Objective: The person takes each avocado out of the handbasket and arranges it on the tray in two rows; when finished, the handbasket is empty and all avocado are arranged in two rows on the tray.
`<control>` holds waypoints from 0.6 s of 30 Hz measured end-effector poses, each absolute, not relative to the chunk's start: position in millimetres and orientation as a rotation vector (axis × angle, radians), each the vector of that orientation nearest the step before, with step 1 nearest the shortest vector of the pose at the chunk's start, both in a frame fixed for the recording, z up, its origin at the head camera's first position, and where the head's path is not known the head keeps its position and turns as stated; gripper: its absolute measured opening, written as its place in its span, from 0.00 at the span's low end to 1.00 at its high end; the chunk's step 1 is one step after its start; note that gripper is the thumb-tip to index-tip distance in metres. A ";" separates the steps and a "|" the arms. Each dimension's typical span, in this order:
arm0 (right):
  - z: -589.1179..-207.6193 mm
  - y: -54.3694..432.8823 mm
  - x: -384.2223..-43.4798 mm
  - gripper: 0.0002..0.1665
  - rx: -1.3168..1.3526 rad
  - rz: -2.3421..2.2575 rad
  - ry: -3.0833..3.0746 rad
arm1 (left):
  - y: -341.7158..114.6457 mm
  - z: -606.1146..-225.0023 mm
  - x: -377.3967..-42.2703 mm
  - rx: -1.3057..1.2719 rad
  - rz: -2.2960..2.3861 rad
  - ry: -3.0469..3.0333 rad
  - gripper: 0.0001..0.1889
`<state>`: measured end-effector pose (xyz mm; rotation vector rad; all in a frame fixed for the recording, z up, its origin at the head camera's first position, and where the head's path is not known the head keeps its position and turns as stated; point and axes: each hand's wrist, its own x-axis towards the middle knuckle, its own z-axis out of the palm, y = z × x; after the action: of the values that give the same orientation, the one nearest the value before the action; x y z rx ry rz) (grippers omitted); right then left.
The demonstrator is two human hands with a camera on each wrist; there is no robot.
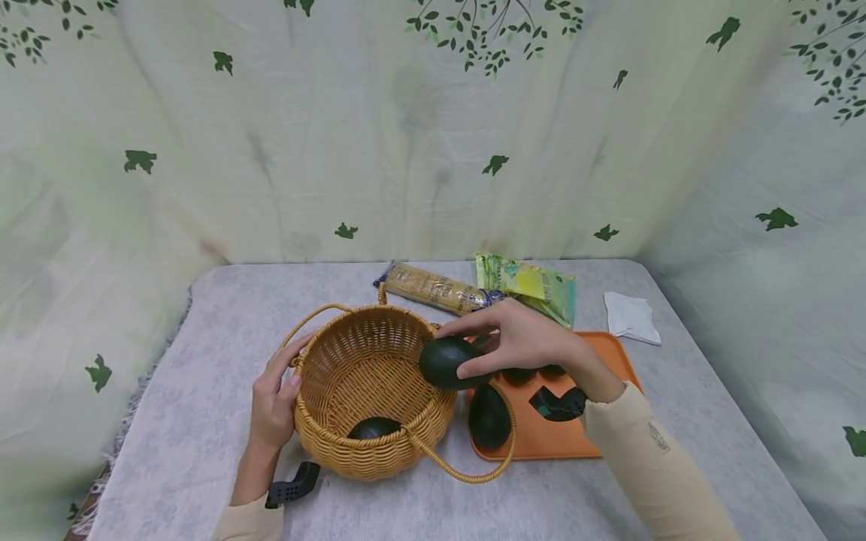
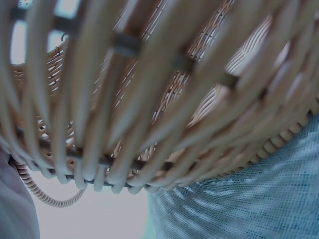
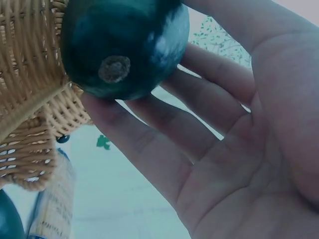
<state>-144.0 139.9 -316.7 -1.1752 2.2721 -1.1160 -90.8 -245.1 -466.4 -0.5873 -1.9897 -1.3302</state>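
Note:
My right hand (image 1: 524, 342) grips a dark green avocado (image 1: 443, 362) at the right rim of a wicker basket (image 1: 375, 462). Thumb and fingers lie around the fruit, and its round stem scar shows in the right wrist view. My left hand (image 1: 274, 406) holds the basket by its left rim; the basket's weave fills most of the left wrist view. Inside the basket, near the front wall, lies another avocado (image 1: 374, 428). One more avocado (image 1: 489, 417) rests on the orange tray (image 1: 555, 443), framed by the basket's lowered right handle. Other dark fruit there is partly hidden beneath my right hand.
Behind the basket lie a long pack of noodles (image 1: 433, 288) and a green-yellow packet (image 1: 531, 284). A white tissue (image 1: 631, 317) is at the tray's back right. The basket's front handle loop (image 1: 473, 479) reaches over the tray's left edge. A patterned curtain (image 1: 406, 150) surrounds the table.

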 end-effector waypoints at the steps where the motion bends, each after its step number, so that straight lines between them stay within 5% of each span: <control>1: -317.4 142.0 -142.7 0.32 -1.160 -1.114 2.286 | -245.1 -466.5 -91.0 -0.589 -1.333 -1.987 0.27; 18: -339.3 178.0 -119.2 0.32 -0.818 -1.301 2.408 | -245.6 -468.7 -92.2 -0.583 -1.329 -1.989 0.27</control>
<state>-119.2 178.0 -339.3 -0.8182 2.4079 -1.3007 -92.2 -245.6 -468.7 -0.5828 -1.9893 -1.3286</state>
